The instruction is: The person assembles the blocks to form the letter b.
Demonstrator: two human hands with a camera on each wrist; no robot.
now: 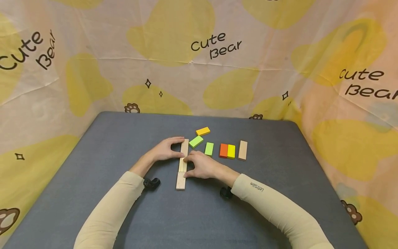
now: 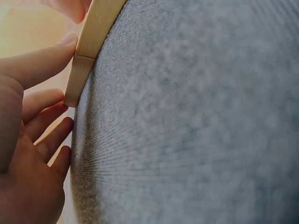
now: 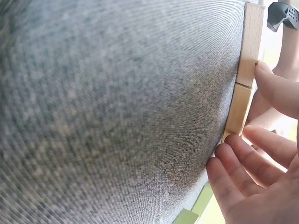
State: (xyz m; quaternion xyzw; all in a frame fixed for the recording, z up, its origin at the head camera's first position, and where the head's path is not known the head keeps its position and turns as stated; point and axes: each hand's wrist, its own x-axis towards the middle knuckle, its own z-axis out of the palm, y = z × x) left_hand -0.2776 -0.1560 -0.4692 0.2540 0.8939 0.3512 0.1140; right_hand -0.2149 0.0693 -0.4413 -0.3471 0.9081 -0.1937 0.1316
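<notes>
Three pale wooden blocks lie end to end in a line on the dark cloth in the head view: a far block [image 1: 185, 145], a middle block [image 1: 182, 165] and a near block [image 1: 180, 181]. My left hand [image 1: 165, 149] holds the far block, index finger at its far end and thumb by the seam. From the other side, my right hand [image 1: 203, 165] touches the line. Its thumb rests against the near block [image 3: 251, 44], and its fingertips lie at the middle block [image 3: 239, 107]. Part of the far block is hidden in the right wrist view.
Right of the line lie two green blocks [image 1: 196, 141], an orange-yellow block [image 1: 203, 131], a red block [image 1: 223, 150] beside a yellow block [image 1: 231, 151], and another wooden block [image 1: 243, 150]. Printed fabric walls [image 1: 174, 41] surround the table [image 1: 124, 128].
</notes>
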